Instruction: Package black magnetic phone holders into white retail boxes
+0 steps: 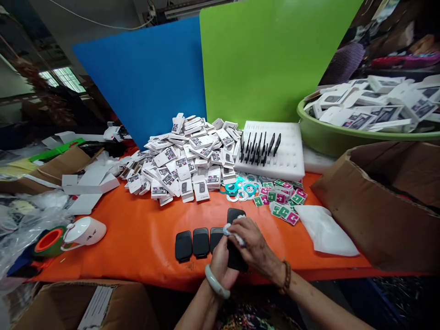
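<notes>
My left hand, with a pale bangle at its wrist, is wrapped round the lower left side of a flat black device. Pressed against the device's surface is a crumpled white cloth, pinched by my right hand, which wears a beaded bracelet. Part of the device is hidden under that hand. Left of my hands, black rounded pads lie in a row on the orange table; the rightmost one is partly covered by my left hand.
Small white boxes are heaped behind, beside a white foam tray holding upright black pieces. Green-and-magenta packets and a white foam sheet lie to the right, near a cardboard box. At left stands a white mug.
</notes>
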The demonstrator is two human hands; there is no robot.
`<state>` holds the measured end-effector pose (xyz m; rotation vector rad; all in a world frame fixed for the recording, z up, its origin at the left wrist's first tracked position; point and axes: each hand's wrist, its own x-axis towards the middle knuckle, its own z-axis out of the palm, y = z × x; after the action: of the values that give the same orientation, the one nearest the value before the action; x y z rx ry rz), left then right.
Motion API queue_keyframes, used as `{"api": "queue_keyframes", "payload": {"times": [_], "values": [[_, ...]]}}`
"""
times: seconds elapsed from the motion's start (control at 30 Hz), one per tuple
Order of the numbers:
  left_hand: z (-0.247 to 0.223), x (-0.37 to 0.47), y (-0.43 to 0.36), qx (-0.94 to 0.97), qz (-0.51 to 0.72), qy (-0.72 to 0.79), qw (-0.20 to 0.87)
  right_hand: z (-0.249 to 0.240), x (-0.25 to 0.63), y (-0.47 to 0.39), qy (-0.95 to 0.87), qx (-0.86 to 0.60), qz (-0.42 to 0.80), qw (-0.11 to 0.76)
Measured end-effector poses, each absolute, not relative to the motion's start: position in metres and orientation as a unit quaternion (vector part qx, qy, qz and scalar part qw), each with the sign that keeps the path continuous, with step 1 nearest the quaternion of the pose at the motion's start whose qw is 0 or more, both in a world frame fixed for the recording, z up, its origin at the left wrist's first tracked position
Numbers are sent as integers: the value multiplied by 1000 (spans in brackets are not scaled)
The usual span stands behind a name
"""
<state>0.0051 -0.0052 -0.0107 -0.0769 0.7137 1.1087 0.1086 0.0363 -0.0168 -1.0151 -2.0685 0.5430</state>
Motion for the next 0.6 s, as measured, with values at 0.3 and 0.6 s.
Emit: {"api": "queue_keyframes", "payload": {"times": [0.3, 0.6], "values": [[-1, -2, -14, -13, 418, 289, 861, -9, 157, 91, -580, -563, 371, 457], [-10, -6, -9, -21, 383, 347, 856, 2, 163, 69, -581, -453, 605, 301]]}}
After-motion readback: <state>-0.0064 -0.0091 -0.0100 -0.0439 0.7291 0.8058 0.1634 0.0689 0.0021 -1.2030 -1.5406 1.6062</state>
